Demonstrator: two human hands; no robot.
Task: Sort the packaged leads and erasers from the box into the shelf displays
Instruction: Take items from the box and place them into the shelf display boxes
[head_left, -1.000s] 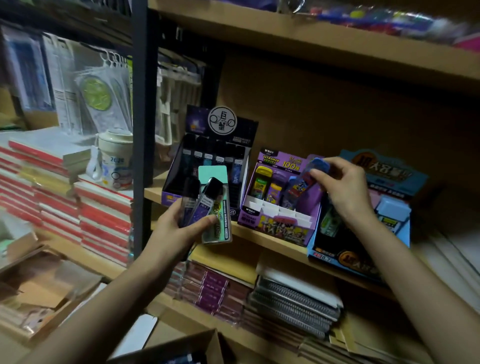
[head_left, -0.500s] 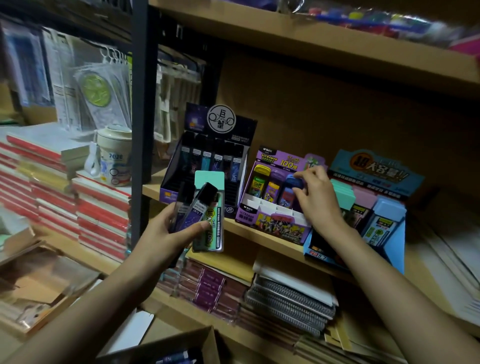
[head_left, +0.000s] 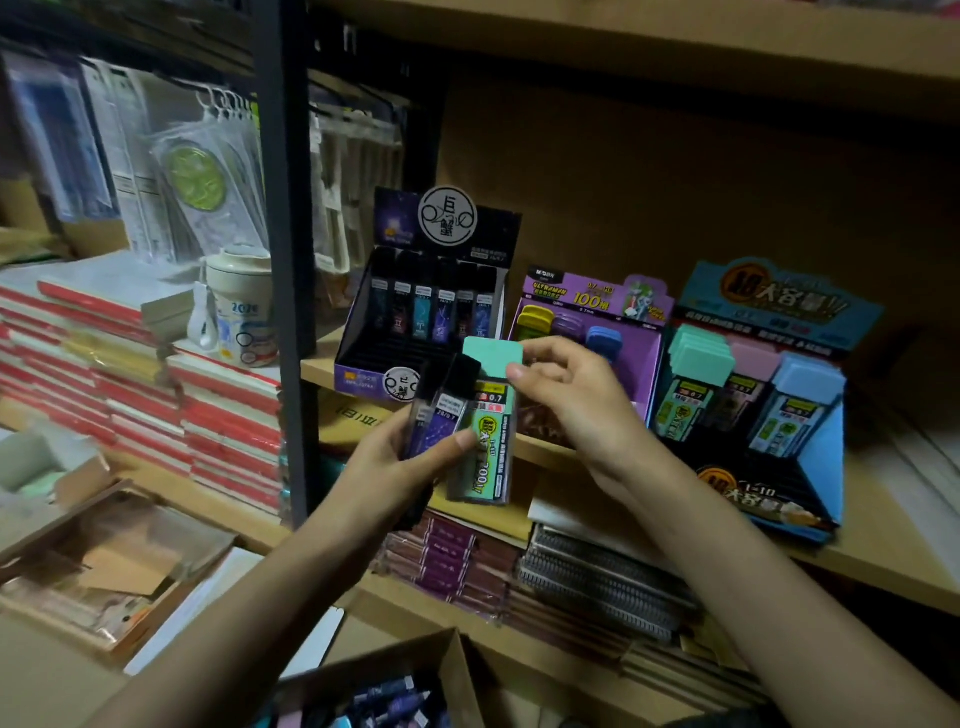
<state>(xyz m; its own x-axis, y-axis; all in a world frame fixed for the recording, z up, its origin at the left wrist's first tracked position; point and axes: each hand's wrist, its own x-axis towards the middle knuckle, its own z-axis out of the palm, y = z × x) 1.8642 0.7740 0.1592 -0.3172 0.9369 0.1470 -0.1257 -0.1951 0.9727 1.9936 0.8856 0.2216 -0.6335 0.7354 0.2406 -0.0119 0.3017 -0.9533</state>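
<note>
Lighting: dim, warm, brightest at centre; we log deep shadow beneath the upper shelf (head_left: 675, 47) and at right. Sharpness: centre fair, hanging packets (head_left: 197, 171) at left soft with faint glare; we note wide-angle bending at the edges.

Open gap beneath upper shelf board (head_left: 675, 47), black display (head_left: 426, 312), purple display (head_left: 587, 296) and blue display (head_left: 779, 312) side by side, black post (head_left: 283, 260) closing the left, left hand (head_left: 400, 467), right hand (head_left: 576, 400) and lead packs (head_left: 483, 441) before the purple display, bare shelf (head_left: 872, 564) strip far right.
</note>
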